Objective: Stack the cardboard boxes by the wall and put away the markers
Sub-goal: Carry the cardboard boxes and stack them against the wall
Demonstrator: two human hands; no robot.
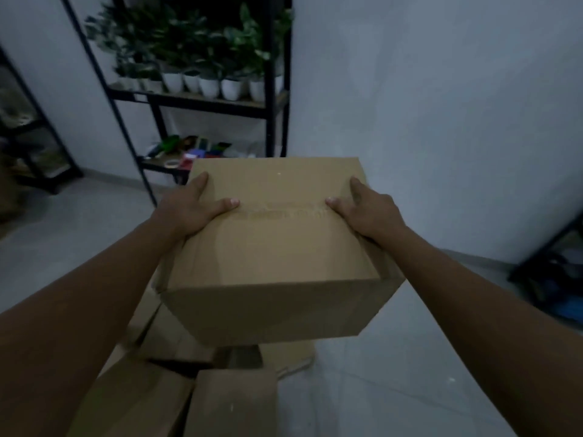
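A closed brown cardboard box [271, 247] with a taped seam across its top is held up in front of me, above the floor. My left hand [192, 206] grips its left top edge, thumb lying on the lid and fingers wrapped down the side. My right hand [366, 206] grips the right top edge the same way. Other cardboard boxes [230, 405] lie on the floor below, at the lower left. The white wall [441, 121] rises just behind the held box. Coloured items, possibly markers [205, 146], lie blurred on a low shelf.
A black metal shelf rack [271, 108] stands ahead by the wall, with several white plant pots [208, 85] on its upper shelf. A second dark rack [34, 146] is at the left, another dark rack [555, 272] at the right edge. Grey tiled floor [394, 357] stretches to the right.
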